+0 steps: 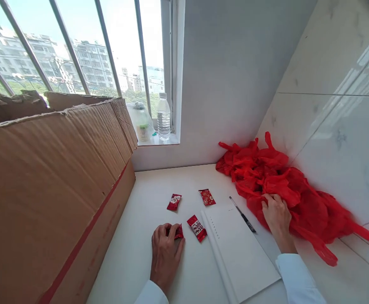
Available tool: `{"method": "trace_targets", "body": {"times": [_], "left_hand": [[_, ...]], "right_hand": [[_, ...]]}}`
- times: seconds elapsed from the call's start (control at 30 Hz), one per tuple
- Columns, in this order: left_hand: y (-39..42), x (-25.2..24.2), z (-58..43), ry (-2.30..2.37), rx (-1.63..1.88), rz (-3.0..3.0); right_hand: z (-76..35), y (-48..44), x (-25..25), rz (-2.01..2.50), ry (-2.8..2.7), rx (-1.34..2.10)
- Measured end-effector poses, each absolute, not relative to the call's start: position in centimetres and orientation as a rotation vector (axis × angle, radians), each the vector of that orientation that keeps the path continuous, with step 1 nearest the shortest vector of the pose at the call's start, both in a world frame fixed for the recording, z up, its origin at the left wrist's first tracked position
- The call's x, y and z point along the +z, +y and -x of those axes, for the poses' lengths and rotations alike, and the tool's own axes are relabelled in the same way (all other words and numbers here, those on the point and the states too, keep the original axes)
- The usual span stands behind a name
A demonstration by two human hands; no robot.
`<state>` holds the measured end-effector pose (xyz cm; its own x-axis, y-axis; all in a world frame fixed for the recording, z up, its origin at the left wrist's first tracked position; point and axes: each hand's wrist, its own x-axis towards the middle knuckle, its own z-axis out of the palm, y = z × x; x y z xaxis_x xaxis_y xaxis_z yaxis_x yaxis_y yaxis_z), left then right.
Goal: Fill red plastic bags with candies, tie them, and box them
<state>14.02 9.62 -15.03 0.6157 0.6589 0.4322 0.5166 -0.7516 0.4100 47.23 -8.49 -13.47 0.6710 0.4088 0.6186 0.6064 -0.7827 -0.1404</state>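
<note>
On the white table my left hand [167,252] has its fingers closed around a small red packet [179,232], which is partly hidden under them. Three more red packets lie apart nearby: one [174,202] behind the hand, one [207,197] further right, and a larger-looking one [197,228] with white print just to the right. My right hand [277,213] is at the front of a crumpled heap of red plastic bags [313,211], its curled fingers gripping the thin red film. The fingertips are partly sunk in the folds.
An open notebook [244,253] lies between my hands, with a black pen [243,215] along its right side. A tall cardboard box [54,181] stands at left. A water bottle [163,117] and a bagged jar [142,122] stand on the sill of the barred window. Marble tiles [339,126] border the right.
</note>
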Motion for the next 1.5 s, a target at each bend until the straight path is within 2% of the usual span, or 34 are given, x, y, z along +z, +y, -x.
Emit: {"method": "trace_targets", "body": {"times": [0.3,0.5,0.73,0.9,1.03,1.13,1.37,1.5], "left_hand": [[8.4,-15.6,-16.6,1.051,0.699,-2.642],[6.8,-16.5,-21.2,1.031,0.732,-2.644],[8.9,-15.7,-25.4,0.920,1.004,-2.507],[10.2,-12.7,-20.3,0.845,1.273,-2.279],[9.8,-11.2,-13.9,0.914,1.363,-2.191],[9.0,-11.4,-11.3,0.825,1.278,-2.272],[8.2,-12.2,-11.3,0.451,0.942,-2.401],[8.8,-11.1,-12.0,0.283,0.756,-2.453]], "right_hand": [[-46.0,-9.4,-9.3,2.261,-0.835,-0.929],[-44.0,-6.9,-6.1,2.027,-0.925,-0.604],[-40.4,-3.4,-2.9,1.851,-1.215,-0.292],[-37.4,-2.3,-2.2,1.659,-1.387,-0.096],[-34.3,-1.7,-2.8,1.515,-1.914,0.411],[-32.9,-1.3,-3.2,1.488,-2.138,0.700],[-32.0,-1.7,-3.9,1.957,-2.151,0.521],[-30.7,-1.3,-4.6,1.894,-2.213,0.445]]}}
